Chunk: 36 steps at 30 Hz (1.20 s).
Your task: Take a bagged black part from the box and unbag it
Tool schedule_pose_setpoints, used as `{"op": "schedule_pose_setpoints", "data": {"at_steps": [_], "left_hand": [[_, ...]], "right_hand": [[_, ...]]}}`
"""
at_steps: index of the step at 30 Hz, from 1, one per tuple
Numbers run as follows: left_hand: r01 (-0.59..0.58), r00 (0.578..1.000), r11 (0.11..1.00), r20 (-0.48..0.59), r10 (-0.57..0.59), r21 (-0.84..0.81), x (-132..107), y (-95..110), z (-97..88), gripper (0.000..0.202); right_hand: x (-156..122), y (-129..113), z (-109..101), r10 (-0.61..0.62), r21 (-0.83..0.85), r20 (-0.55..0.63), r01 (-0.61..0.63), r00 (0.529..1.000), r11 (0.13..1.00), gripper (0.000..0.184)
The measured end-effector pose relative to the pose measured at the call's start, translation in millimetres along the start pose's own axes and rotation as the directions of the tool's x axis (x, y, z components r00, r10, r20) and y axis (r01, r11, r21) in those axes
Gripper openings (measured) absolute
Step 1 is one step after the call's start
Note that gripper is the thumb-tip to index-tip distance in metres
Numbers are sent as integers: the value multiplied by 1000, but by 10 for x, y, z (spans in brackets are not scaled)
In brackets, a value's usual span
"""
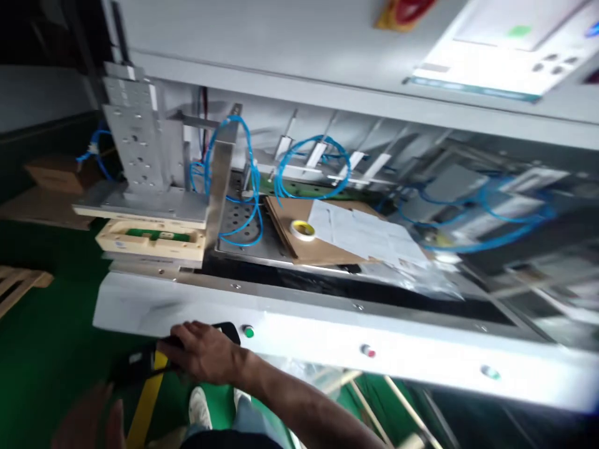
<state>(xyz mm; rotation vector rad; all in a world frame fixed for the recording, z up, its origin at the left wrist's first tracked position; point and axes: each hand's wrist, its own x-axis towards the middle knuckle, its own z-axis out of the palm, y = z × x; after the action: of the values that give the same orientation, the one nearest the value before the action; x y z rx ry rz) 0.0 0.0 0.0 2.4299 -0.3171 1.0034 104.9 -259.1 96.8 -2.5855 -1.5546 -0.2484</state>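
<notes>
My right hand (206, 352) reaches in from the lower right, its fingers wrapped round a long black object (133, 366). One rounded end of this object shows past the wrist side of the hand, near the machine's front rail. Its other end is dark and blurred, with a small pale patch, so its kind is unclear. Below that end, my left hand (88, 415) is smeared by motion in the lower left corner. Just ahead stands a cream fixture block (150, 242) with a green insert, under a metal press plate (140, 202).
The white front rail (304, 340) carries a green button (248, 332) and a red button (369, 351). Behind it lie cardboard (322, 251), white paper (369, 231), a tape roll (302, 230) and coiled blue tubing (313, 163). A wooden pallet (21, 284) sits left.
</notes>
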Motion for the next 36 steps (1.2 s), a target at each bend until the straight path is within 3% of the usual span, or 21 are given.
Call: {"op": "schedule_pose_setpoints", "data": {"at_steps": [2, 5, 7, 9, 10, 11, 13, 14, 15, 16, 20, 24, 31, 36], "left_hand": [[-174, 978, 985, 122, 171, 16, 144, 94, 148, 72], [-330, 866, 920, 320, 384, -212, 403, 426, 409, 68], [-373, 821, 871, 325, 470, -319, 569, 718, 616, 64], [-402, 808, 839, 290, 513, -366, 733, 1005, 838, 59], [-410, 806, 830, 276, 524, -379, 817, 1137, 953, 57], [-410, 809, 827, 265, 525, -385, 903, 1261, 1069, 56], [-392, 823, 833, 257, 507, -389, 1072, 1483, 1301, 55], [-383, 829, 835, 252, 499, -395, 1152, 1585, 1413, 54], [-378, 830, 833, 250, 499, -404, 1226, 1681, 1521, 53], [-381, 822, 825, 255, 509, -418, 1292, 1774, 1623, 53], [-419, 742, 763, 299, 600, -492, 1467, 2085, 1954, 51], [-408, 689, 747, 361, 629, -524, 1512, 2254, 2163, 51], [-365, 665, 760, 420, 617, -538, 1464, 2303, 2318, 49], [-342, 681, 774, 428, 595, -532, 1456, 2344, 2304, 50]], "right_hand": [[-408, -146, -76, 7, 23, 33, -7, 999, 1000, 59], [-938, -180, -310, 108, -2, 33, -108, 994, 994, 49], [-1259, -163, -458, 205, -35, -21, -206, 978, 978, 42], [-1575, -165, -536, 307, -29, -152, -315, 939, 949, 38], [-1735, -174, -540, 364, 0, -254, -376, 896, 927, 37], [-1895, -186, -518, 435, 43, -371, -453, 821, 891, 33], [-2214, -197, -409, 574, 142, -550, -610, 606, 780, 25], [-2369, -187, -331, 627, 174, -587, -677, 512, 715, 22], [-2517, -166, -245, 668, 183, -594, -733, 449, 655, 21], [-2656, -133, -157, 697, 171, -582, -776, 417, 607, 21], [-3092, 26, 130, 748, 140, -550, -841, 373, 522, 24], [-3296, 84, 249, 754, 170, -557, -840, 350, 515, 24], [-3367, 64, 295, 756, 193, -543, -823, 364, 535, 29], [-3377, 81, 246, 749, 188, -540, -811, 385, 553, 27]]}}
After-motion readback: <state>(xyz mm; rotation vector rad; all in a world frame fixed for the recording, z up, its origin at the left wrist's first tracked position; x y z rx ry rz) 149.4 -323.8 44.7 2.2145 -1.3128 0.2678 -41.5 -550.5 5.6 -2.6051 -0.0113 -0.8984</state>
